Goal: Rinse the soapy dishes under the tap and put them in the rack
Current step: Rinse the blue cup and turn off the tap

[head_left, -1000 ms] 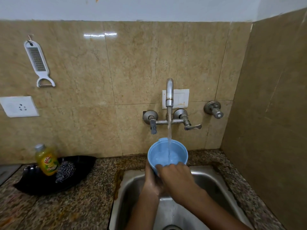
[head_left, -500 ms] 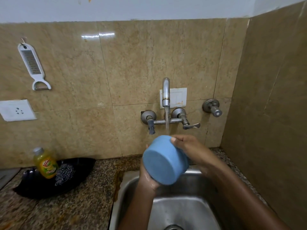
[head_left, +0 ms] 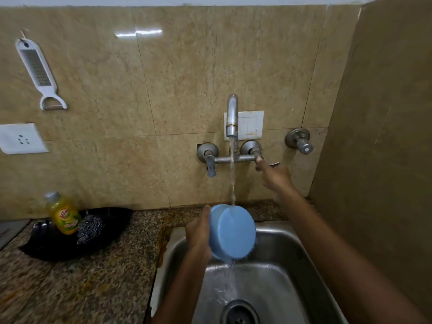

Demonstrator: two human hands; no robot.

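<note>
Nearest, the steel sink (head_left: 275, 284) shows a smooth, wet basin with rounded corners and a dark round drain (head_left: 239, 313) at its bottom edge; both forearms cross above it, leaving open basin between them. The left hand (head_left: 198, 232) grips the side of a blue plastic bowl (head_left: 231, 232), a round, flat-bottomed dish tipped with its base toward the camera, held over the sink's back rim under the stream of water (head_left: 232, 174), which runs off its lower edge into the basin. To the left, the speckled granite desk (head_left: 77, 284) carries a black tray (head_left: 70, 239) holding a yellow soap bottle (head_left: 63, 215) and a steel-wool scrubber (head_left: 90, 226). Further back, the right hand (head_left: 274, 180) reaches to the tap's right lever (head_left: 271, 163), fingers on it; blur hides whether they curl round it. The chrome tap (head_left: 232, 115) juts from glossy beige tiles, near the right side wall. A white grater (head_left: 37, 71) hangs far left.
</note>
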